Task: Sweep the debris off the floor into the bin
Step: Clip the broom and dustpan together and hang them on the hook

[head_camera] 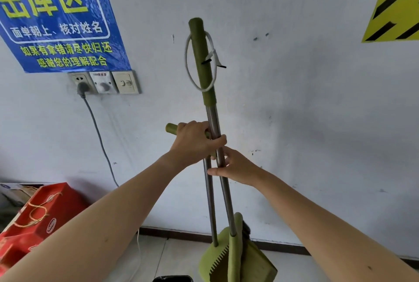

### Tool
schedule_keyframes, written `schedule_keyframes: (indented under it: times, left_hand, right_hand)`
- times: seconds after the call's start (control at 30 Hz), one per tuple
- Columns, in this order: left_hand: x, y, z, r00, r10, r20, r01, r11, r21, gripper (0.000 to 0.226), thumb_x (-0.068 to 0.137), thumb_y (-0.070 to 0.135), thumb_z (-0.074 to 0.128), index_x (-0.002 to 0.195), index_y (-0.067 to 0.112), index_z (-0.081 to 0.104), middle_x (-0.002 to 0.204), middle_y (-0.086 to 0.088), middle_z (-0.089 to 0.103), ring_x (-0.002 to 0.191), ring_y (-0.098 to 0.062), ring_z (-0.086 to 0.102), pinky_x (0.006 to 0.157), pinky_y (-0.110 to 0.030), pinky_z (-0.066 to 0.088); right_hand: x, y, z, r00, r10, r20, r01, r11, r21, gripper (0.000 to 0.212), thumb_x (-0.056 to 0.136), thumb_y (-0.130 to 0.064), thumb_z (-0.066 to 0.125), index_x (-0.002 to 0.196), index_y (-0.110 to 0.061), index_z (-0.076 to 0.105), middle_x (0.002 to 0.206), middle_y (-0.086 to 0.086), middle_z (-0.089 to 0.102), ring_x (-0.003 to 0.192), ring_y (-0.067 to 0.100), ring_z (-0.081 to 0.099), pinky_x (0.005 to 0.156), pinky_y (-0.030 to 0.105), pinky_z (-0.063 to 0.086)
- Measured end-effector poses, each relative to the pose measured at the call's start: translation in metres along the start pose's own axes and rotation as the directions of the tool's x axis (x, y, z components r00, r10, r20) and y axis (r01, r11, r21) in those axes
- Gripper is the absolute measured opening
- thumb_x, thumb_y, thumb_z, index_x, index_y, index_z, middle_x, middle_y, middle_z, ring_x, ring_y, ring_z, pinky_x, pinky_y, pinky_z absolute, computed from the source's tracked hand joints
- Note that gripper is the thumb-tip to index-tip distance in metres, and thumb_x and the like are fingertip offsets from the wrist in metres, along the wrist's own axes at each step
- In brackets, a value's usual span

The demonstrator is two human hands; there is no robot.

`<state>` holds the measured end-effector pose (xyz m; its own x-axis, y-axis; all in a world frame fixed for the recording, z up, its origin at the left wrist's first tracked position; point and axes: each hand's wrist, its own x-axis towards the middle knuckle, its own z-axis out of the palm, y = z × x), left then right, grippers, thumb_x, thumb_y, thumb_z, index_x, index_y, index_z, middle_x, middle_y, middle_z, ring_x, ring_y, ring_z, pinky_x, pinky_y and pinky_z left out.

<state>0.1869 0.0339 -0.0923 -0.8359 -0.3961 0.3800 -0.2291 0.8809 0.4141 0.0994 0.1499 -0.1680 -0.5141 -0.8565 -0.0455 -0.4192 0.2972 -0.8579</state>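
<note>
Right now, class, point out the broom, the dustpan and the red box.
broom (200, 55): head view, on its green handle grip.
dustpan (207, 258): head view, on the green pan beside the comb teeth.
red box (45, 213): head view, on its top face.

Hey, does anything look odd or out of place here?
Nothing serious. A white cord loop hangs tied round the broom handle, and the wall shows dark scuff marks.

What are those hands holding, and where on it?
The left hand grips the green plastic dustpan by its handle top; the right hand holds the green-gripped broom midway down its metal pole.
</note>
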Motion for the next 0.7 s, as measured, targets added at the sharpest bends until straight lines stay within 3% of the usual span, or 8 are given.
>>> schedule_keyframes:
  times: [0.1,0.17,0.27,0.37,0.57,0.7]
  left_hand:
    - [0.001,0.017,0.0,0.998,0.063,0.009,-0.063,0.998,-0.016,0.047,0.076,0.046,0.065,0.049,0.021,0.035,0.045,0.006,0.043,0.056,-0.016,0.048,0.081,-0.033,0.035]
    - [0.004,0.02,-0.001,0.996,0.082,0.04,-0.08,0.996,-0.041,0.049,0.075,0.046,0.065,0.049,0.019,0.034,0.045,0.004,0.04,0.058,-0.017,0.048,0.076,-0.032,0.036]
    - [0.013,0.015,0.002,0.992,0.078,0.094,-0.067,0.991,-0.119,0.047,0.07,0.051,0.062,0.057,0.011,0.041,0.056,-0.005,0.048,0.068,-0.021,0.05,0.066,-0.032,0.04]
    - [0.019,0.017,0.007,0.985,0.104,0.135,-0.084,0.986,-0.147,0.049,0.071,0.056,0.059,0.071,0.007,0.05,0.07,-0.012,0.057,0.072,-0.024,0.055,0.066,-0.037,0.047]
    - [0.019,0.02,0.017,0.978,0.075,0.197,-0.042,0.986,-0.164,0.044,0.073,0.057,0.059,0.066,0.018,0.04,0.064,0.0,0.046,0.066,-0.016,0.044,0.062,-0.029,0.038]
    - [0.017,0.023,0.026,0.972,0.058,0.227,-0.015,0.982,-0.186,0.048,0.074,0.055,0.061,0.071,0.01,0.045,0.066,-0.001,0.046,0.064,-0.015,0.042,0.061,-0.034,0.041]
  right_hand:
    - [0.001,-0.003,-0.006,0.985,0.031,0.167,-0.058,0.986,0.157,0.03,0.083,-0.038,0.07,0.11,-0.031,0.061,0.1,-0.009,0.064,0.102,0.007,0.058,0.104,0.033,0.041]
    - [0.0,-0.002,-0.009,0.976,-0.028,0.217,-0.039,0.954,0.298,0.019,0.087,-0.028,0.068,0.105,-0.025,0.064,0.106,-0.007,0.066,0.111,0.009,0.057,0.109,0.031,0.035]
    - [-0.001,-0.001,-0.008,0.991,-0.058,0.124,0.015,0.946,0.323,0.01,0.079,-0.019,0.066,0.083,-0.017,0.057,0.083,0.004,0.054,0.085,0.017,0.051,0.093,0.033,0.04]
    - [0.0,0.002,-0.006,0.999,-0.039,-0.001,0.037,0.95,0.31,0.011,0.079,-0.013,0.06,0.073,-0.015,0.051,0.074,0.007,0.049,0.073,0.015,0.051,0.079,0.032,0.043]
    - [-0.003,0.014,-0.006,0.998,0.0,-0.068,0.02,0.952,0.306,0.016,0.084,-0.012,0.055,0.068,-0.016,0.055,0.066,0.005,0.055,0.065,0.014,0.053,0.072,0.03,0.048]
    - [-0.008,0.024,-0.007,0.997,0.021,-0.08,0.002,0.961,0.275,0.015,0.085,-0.016,0.055,0.07,-0.015,0.054,0.061,0.0,0.052,0.064,0.011,0.055,0.075,0.028,0.049]
